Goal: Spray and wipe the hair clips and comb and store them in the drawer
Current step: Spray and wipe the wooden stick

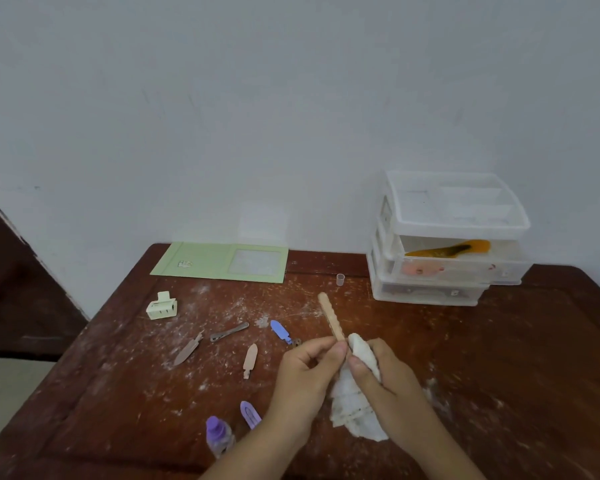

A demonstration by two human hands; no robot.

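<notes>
The wiping step is in hand. The left hand [305,370] pinches the near end of a long, tan, wavy-edged plastic hair clip [330,317] between thumb and fingers, its far end slanting up and away over the surface. The right hand [378,372] has its fingers curled round a crumpled white cloth [352,403], bunched just beside the clip's held end, so both grips are closed on something.

Judging by the layout, most pieces are not yet stored. On the scuffed, white-dusted reddish-brown wooden surface [499,358] lie a blue flat clip [280,331], a peach flat clip [249,360], a brownish pointed clip [187,351], a grey metal clip [228,332], a lilac clip [250,414] and a cream claw clip [161,306]. A small clear spray bottle with a purple cap [218,436] stands near the left forearm.

The next move likely calls for drawing the cloth along the clip's ridged edge, then carrying it to the translucent plastic drawer unit [444,244] at the far right, whose middle drawer stands pulled out with an orange-and-black piece [451,249] inside; I cannot tell whether that is the comb.
</notes>
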